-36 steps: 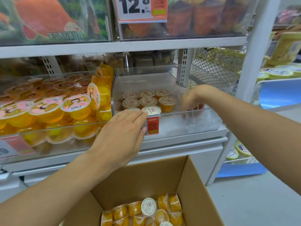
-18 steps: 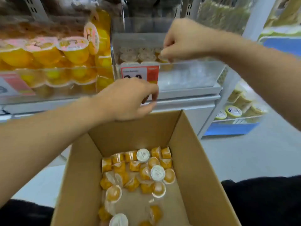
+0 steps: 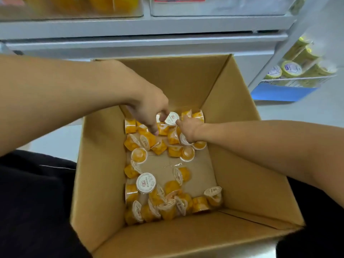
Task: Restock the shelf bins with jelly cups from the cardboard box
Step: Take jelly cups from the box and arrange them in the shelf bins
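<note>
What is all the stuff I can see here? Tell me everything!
cardboard box: one, brown, open, in the middle below the shelf.
jelly cups: many, too jumbled to count, orange with white lids, loose on the box floor.
upright jelly cup: one, white lid up, at the far end of the box between both hands.
shelf: one, pale grey, along the top.
shelf bins: two, clear, only their bottoms show.
round tubs: several, yellow with white lids, on a rack at right.
left hand: one, reaching into the box, fingers at the upright cup.
right hand: one, down among the cups.
</note>
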